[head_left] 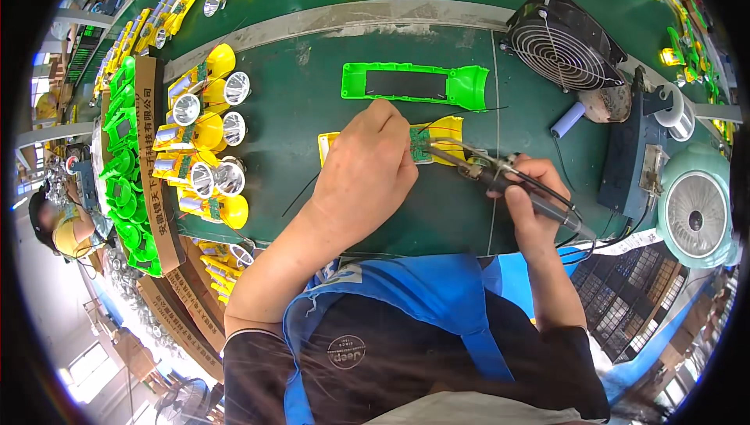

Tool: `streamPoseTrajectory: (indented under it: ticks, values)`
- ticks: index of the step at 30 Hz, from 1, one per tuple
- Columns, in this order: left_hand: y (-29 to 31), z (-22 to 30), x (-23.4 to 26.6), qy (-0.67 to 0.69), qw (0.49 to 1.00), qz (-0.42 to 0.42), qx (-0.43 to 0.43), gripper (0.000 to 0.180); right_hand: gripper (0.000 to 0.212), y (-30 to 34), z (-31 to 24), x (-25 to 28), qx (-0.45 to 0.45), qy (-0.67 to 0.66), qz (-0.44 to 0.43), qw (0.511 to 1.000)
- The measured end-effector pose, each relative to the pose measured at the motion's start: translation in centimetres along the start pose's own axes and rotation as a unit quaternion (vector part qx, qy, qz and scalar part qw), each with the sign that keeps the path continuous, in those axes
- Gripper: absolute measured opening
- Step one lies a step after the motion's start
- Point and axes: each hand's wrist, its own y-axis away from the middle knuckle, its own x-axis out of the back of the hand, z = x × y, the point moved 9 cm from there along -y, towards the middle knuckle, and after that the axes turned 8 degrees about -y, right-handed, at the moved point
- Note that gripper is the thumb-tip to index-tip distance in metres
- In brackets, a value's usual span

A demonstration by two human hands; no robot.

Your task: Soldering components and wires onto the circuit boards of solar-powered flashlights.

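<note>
A yellow flashlight housing half [447, 130] lies on the green bench in front of me, with a small green circuit board [421, 146] in it. My left hand [367, 159] is closed over its left part; the fingertips are pinched beside the board, and what they hold is hidden. In my right hand [539, 194] is a soldering iron [570, 223] with a thin feed tube along it. Its tip points left at the board. Just beyond lies a bright green housing half [469, 85] with a dark rectangular panel. Thin wires stick out around the yellow half.
At left, yellow assemblies with silver reflectors [187, 109] sit beside a cardboard box [152, 151] of green housings. On the right are a black fan [562, 42], a blue battery cell [568, 119], a dark control box [629, 163], a solder spool [676, 118] and a pale green fan [695, 210].
</note>
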Motion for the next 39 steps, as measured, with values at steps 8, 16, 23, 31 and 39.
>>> streamPoseTrajectory:
  ticks: [8, 16, 23, 31, 39]
  values:
    - [-0.1, 0.4, 0.2, 0.002, 1.000, 0.001, -0.022, 0.016, 0.020, 0.1, 0.1, 0.9, -0.004, -0.035, 0.021, 0.999]
    - [-0.3, 0.2, 0.0, -0.004, 1.000, -0.014, -0.020, 0.015, 0.029, -2.4, -3.3, 0.5, 0.089, 0.023, -0.016, 0.996]
    - [-0.1, 0.5, 0.3, -0.026, 0.999, -0.020, -0.017, 0.014, 0.029, -6.2, -3.9, -1.6, 0.089, 0.035, -0.017, 0.995]
    - [0.5, -0.9, 2.7, 0.063, 0.997, -0.053, 0.006, 0.020, 0.030, -6.9, -3.6, -2.4, 0.095, 0.027, -0.058, 0.993]
    - [-1.9, 1.1, 0.7, 0.038, 0.994, -0.013, -0.105, 0.010, 0.026, -8.1, -0.4, -4.5, 0.190, 0.151, -0.124, 0.962]
